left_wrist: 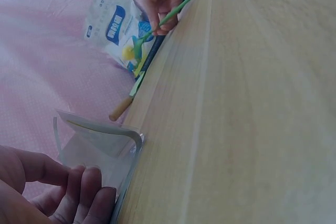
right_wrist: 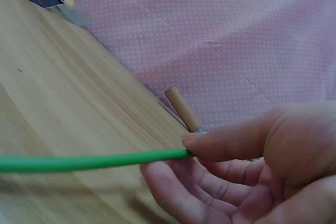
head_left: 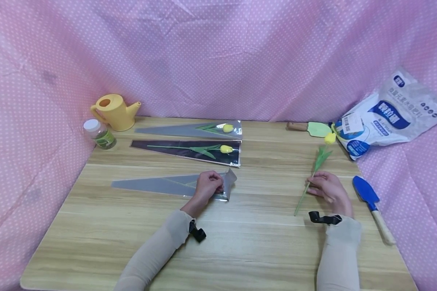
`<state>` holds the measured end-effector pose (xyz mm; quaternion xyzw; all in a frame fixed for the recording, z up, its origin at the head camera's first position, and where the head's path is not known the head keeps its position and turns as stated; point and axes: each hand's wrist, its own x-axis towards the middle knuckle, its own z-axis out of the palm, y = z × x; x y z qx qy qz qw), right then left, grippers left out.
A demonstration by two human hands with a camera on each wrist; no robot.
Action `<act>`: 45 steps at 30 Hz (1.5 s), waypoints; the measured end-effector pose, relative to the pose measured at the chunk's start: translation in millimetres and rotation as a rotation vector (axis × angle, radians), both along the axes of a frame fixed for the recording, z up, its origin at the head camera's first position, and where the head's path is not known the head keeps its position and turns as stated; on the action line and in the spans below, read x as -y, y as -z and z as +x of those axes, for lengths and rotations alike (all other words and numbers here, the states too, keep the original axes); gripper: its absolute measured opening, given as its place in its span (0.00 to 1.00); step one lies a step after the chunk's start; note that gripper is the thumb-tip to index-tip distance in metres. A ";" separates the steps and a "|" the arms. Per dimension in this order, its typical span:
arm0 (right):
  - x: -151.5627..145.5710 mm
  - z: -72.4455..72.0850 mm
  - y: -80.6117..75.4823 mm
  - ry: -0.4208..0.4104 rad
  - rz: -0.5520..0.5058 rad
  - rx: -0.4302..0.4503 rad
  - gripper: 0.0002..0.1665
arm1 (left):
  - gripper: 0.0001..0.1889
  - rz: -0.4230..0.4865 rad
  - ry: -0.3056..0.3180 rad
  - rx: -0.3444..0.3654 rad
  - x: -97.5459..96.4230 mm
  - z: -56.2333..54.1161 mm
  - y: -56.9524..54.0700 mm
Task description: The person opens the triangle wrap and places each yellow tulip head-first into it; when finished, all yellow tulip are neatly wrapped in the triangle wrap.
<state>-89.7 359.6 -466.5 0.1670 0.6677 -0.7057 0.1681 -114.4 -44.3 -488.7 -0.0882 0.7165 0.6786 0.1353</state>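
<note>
My right hand [head_left: 329, 190] pinches the green stem of a yellow artificial tulip [head_left: 318, 159] between thumb and fingers, its bloom pointing away toward the back. In the right wrist view the stem [right_wrist: 94, 162] runs out leftward from the fingertips. At the wide end of a grey tapered flower sleeve [head_left: 149, 184], my left hand [head_left: 206, 186] pinches the film with curled fingers. The left wrist view shows the sleeve's mouth [left_wrist: 100, 135] lifted and bent up beside those fingers. Behind it lie a black sleeve [head_left: 175, 153] and another grey sleeve [head_left: 167, 129], each with a yellow tulip inside.
A yellow watering can [head_left: 118, 113] and a white-capped jar [head_left: 101, 135] stand back left. Back right are a green trowel [head_left: 318, 129] and a white printed bag [head_left: 386, 117]. A blue trowel [head_left: 368, 194] lies along the right edge. Pink dotted cloth [head_left: 218, 60] surrounds the table.
</note>
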 end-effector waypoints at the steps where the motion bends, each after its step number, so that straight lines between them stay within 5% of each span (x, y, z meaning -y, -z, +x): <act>1: 0.6 0.4 0.2 0.008 -0.035 -0.009 0.14 | 0.04 -0.001 0.002 0.000 0.2 0.2 -0.4; 8: 7.2 1.4 4.8 0.097 -0.270 -0.084 0.13 | 0.04 0.009 0.003 -0.005 1.1 0.9 -0.2; 20: 31.9 -8.7 14.9 0.227 -0.502 -0.153 0.09 | 0.03 -0.001 -0.002 0.005 0.1 0.8 -1.1; 45: 58.9 -19.9 24.5 0.428 -0.639 -0.156 0.11 | 0.03 -0.009 -0.001 0.015 -0.2 1.0 -1.4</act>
